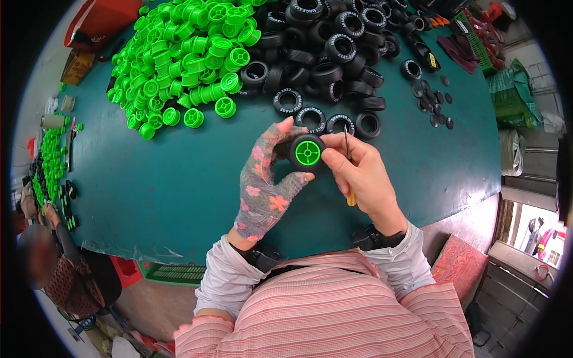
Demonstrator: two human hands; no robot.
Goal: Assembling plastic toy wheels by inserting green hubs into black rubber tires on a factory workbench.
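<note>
A small toy wheel (308, 153), a black tyre around a green spoked rim, is held above the table in front of me. My left hand (265, 182), in a grey floral fingerless glove, is closed around its left side, fingers above and thumb below. With thumb and forefinger my right hand (363, 173) touches the tyre's right edge. That same hand also grips a thin-shafted metal tool with a yellow handle (351, 197), its shaft pointing away from me; I cannot make out the tip. Several loose black tyres (367, 125) lie just beyond my fingers.
A big heap of green rims (191, 59) covers the far left of the green table (149, 191). Beside it are piled black tyres (325, 71). Small black discs (434, 101) lie scattered at the right. A co-worker's arm (54, 216) shows at far left, near more green rims.
</note>
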